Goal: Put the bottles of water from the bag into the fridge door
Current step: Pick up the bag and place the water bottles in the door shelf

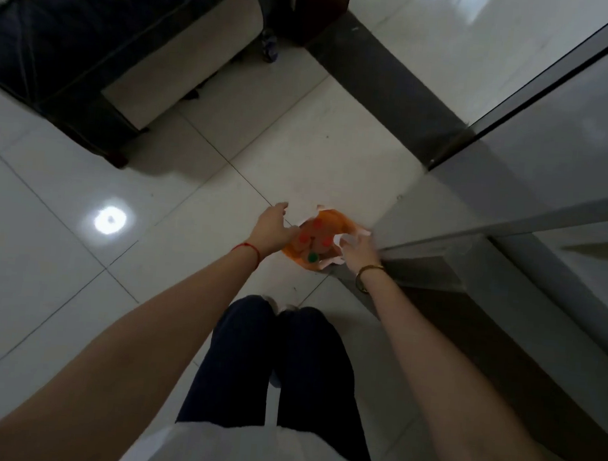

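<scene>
Down on the tiled floor [55,245] beside the grey fridge [517,212], right hand [357,251] is pinching the orange plastic bag [333,220] rim, left hand [275,227] is hovering apart over the capped water bottles [313,257] inside; first pickup pending, needing a cap-end grasp.

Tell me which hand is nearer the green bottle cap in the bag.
Right. The right hand grips the bag's white rim just right of the green bottle cap. The left hand hovers open over the orange bag's far left edge, farther off.
</scene>
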